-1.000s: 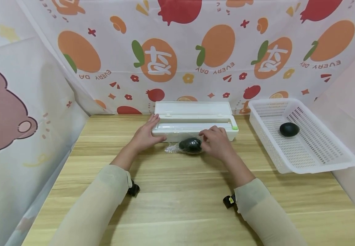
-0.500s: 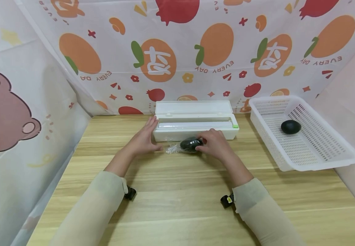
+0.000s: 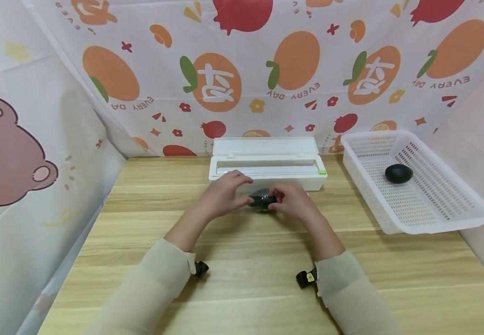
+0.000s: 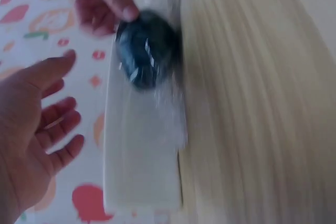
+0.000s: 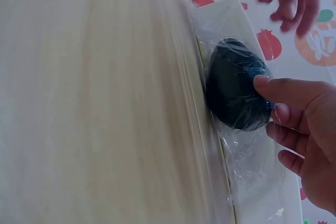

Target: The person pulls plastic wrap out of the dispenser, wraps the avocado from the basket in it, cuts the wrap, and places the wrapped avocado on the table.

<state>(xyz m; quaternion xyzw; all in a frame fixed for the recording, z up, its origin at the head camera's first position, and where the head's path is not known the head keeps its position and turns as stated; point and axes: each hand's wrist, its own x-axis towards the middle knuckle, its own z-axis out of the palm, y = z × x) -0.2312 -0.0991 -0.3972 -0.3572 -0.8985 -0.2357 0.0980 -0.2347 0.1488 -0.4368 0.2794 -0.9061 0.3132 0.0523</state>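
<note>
A dark, smooth avocado (image 3: 262, 200) in clear plastic wrap (image 5: 244, 171) lies along the front of the white cling film box (image 3: 267, 182). My right hand (image 3: 295, 201) pinches its right end between thumb and fingers, as the right wrist view (image 5: 310, 116) also shows. My left hand (image 3: 225, 194) hovers at the avocado's left end, with fingers spread and loosely bent. In the left wrist view that hand (image 4: 39, 124) stands apart from the blurred avocado (image 4: 147, 51). The box's lid (image 3: 265, 146) is raised, and a film roll (image 3: 273, 170) lies inside.
A white perforated basket (image 3: 434, 229) stands on the right of the wooden table (image 3: 242, 279), holding another dark avocado (image 3: 399, 173). A fruit-printed sheet (image 3: 250, 111) hangs directly behind the box. Each wrist wears a small black camera.
My left hand has left the box's left end and come rightward to the avocado. My right hand keeps its hold on the avocado, which has shifted only slightly.
</note>
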